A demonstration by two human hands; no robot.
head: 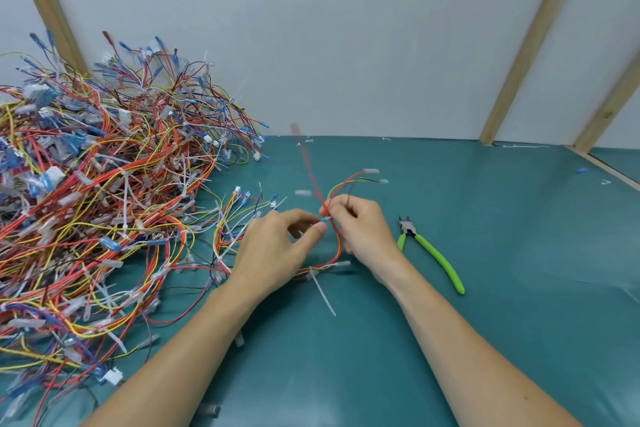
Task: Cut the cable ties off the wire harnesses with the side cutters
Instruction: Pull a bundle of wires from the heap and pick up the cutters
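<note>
Right hand point(360, 229) pinching a red-and-yellow harness point(337, 243) just left of the cutters point(429, 253), grip closed on the wires beside a small white tie point(325, 218). Left hand point(277, 246) just beyond, thumb and forefinger curled toward that tie; contact too blurred to tell. Cutters flat on the green desk point(519, 253), untouched. Second tie point(322, 291) on the harness, left of the cutters. Big pile point(97, 201) of harnesses far left of them.

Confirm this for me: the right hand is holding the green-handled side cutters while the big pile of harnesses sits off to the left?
Not quite. In the head view the side cutters lie on the mat, untouched, beside the right hand, which pinches a wire harness. The pile of harnesses does sit to the left.
</note>
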